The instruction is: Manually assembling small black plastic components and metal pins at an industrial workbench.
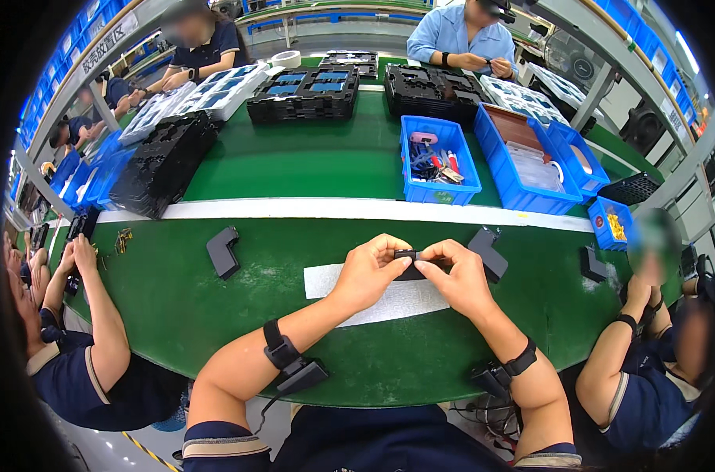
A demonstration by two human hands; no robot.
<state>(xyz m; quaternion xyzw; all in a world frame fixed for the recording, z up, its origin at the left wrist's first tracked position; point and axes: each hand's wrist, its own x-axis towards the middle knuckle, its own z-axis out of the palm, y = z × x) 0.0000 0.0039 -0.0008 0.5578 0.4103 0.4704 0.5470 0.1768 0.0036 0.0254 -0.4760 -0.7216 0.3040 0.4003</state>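
Above a white sheet (322,282) on the green table, my left hand (367,273) and my right hand (456,274) meet at a small black part (405,255). Thumbs and fingertips of both hands pinch it from either side. Just below it shows more black (411,272), partly behind my thumbs; I cannot tell whether it belongs to the same part. A black angled block (223,252) lies to the left of my hands. Another dark angled block (489,253) lies just past my right hand, which partly covers it.
A blue bin of tools (441,169), a long blue bin (522,169) and a small bin with yellow pieces (609,223) stand at the right. Stacked black trays (301,98) are at the back. Co-workers sit on both sides and across. A third angled block (593,265) lies right.
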